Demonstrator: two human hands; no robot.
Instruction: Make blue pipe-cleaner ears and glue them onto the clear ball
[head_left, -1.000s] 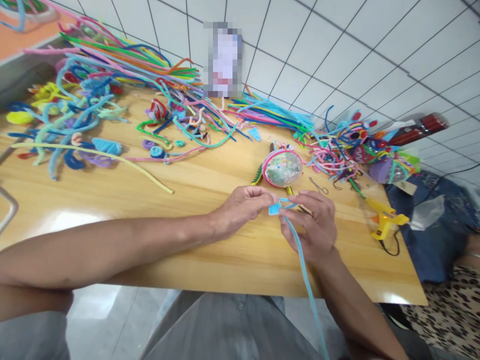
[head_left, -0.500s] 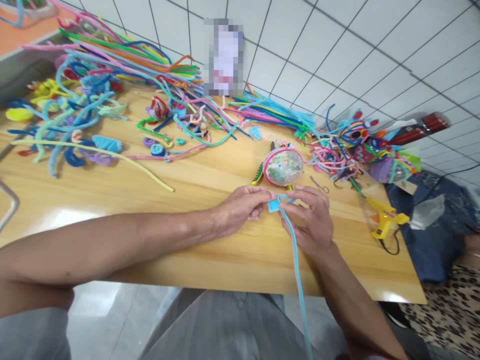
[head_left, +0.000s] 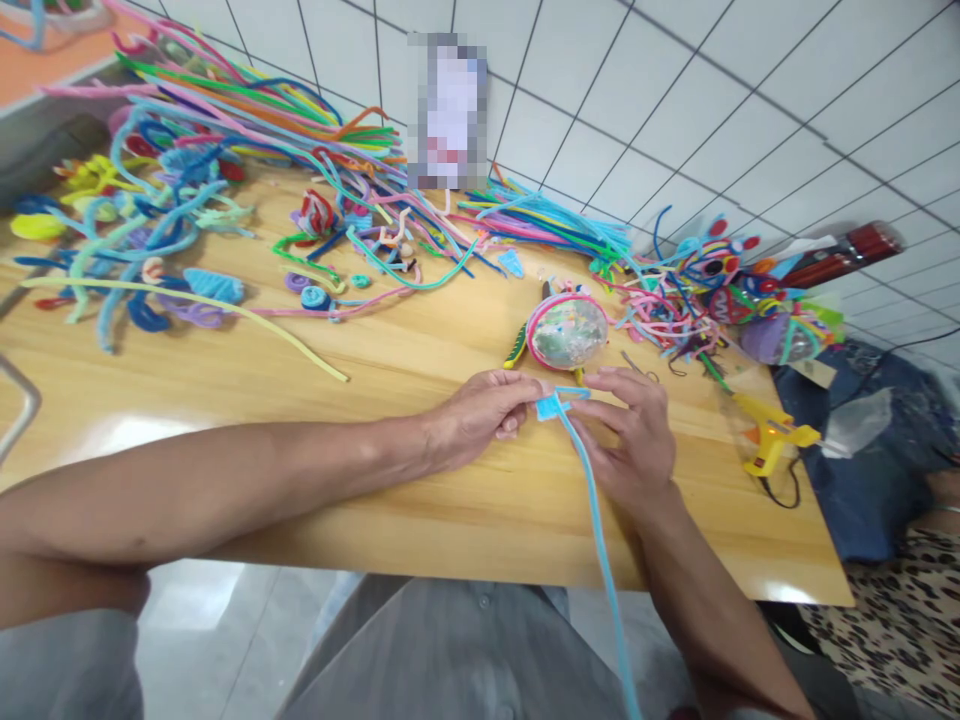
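Note:
Near the table's front, my left hand [head_left: 491, 410] pinches a small light-blue piece of wound pipe cleaner [head_left: 547, 407] between thumb and fingers. From this piece a long light-blue pipe cleaner strand [head_left: 598, 510] hangs down past the table edge toward my lap. A short bent blue end sticks out to the right of the piece. My right hand [head_left: 630, 430] is beside it with fingers apart, the fingertips close to the bent end and the strand. Just beyond my hands rests a clear rounded plastic shell with a pink rim [head_left: 568, 332], over green-and-yellow-handled pliers [head_left: 516, 346].
Bundles of coloured pipe cleaners [head_left: 247, 115] lie along the tiled wall, with twisted pieces [head_left: 150, 230] at left. A blurred phone [head_left: 450, 110] leans on the wall. At right are a yellow glue gun [head_left: 776, 435], small scissors [head_left: 637, 365] and finished crafts [head_left: 780, 335]. Another person sits at far right.
My right hand has shifted slightly right, its fingers spreading away from the blue piece. The bent end shows more clearly, and the hanging strand has swung a little right. My left hand stays put.

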